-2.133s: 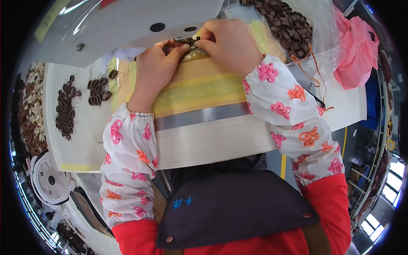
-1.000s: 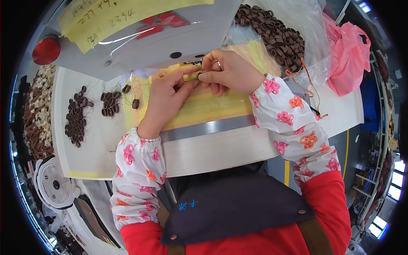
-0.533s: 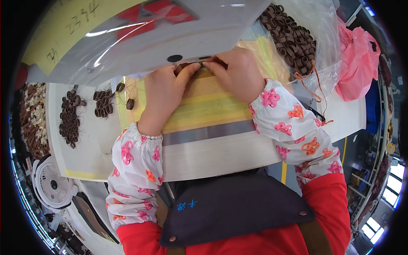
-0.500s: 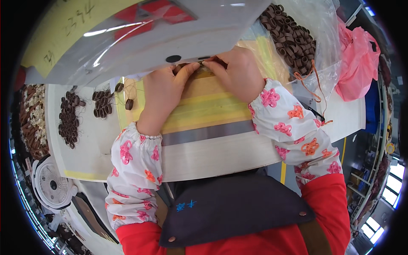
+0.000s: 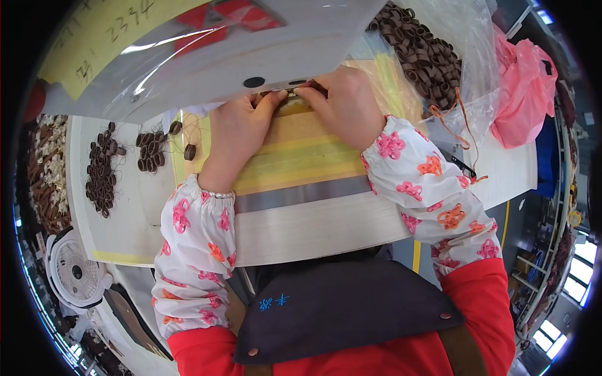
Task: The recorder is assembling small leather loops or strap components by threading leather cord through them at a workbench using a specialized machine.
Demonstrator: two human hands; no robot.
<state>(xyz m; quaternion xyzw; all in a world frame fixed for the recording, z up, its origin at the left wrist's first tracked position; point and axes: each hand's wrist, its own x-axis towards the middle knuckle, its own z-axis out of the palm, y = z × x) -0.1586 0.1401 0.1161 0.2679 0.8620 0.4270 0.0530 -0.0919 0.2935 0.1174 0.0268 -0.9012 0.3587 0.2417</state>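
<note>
Close under the lower edge of a large grey machine head, which looks like a sewing machine, both hands meet with their fingertips almost touching. My left hand is closed in a pinch, thumb extended toward the middle. Facing it, my right hand pinches in the same way. Whatever small thing lies between the fingertips is mostly hidden by the fingers and the machine; I cannot make it out. Beneath the hands is a work surface covered with yellow and tan tape.
Brown stitched loops with loose threads lie in clusters on the left. At the far right, a clear plastic bag holds many brown loops, beside a pink plastic bag. An orange cord trails nearby. A white fan stands lower left.
The whole view has shifted slightly, moving hands and table a little left in the picture. Both hands keep their pinched pose beneath the machine head.
</note>
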